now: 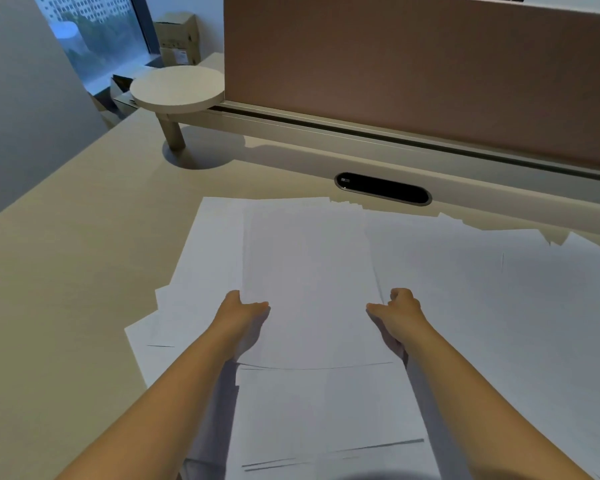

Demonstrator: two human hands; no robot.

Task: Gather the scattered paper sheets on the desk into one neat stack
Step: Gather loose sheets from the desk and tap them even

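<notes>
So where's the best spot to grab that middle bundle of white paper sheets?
Probably by its two long side edges, one hand from each side, as the left hand and right hand do; the middle bundle of white paper sheets is broad, flat and floppy.

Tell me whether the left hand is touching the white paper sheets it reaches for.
Touching. The head view shows the left hand gripping the left edge of the raised white paper sheets, thumb on top.

Bare desk [66, 289] lies open leftward; the partition [413, 64] and round shelf [177, 86] block behind.
</notes>
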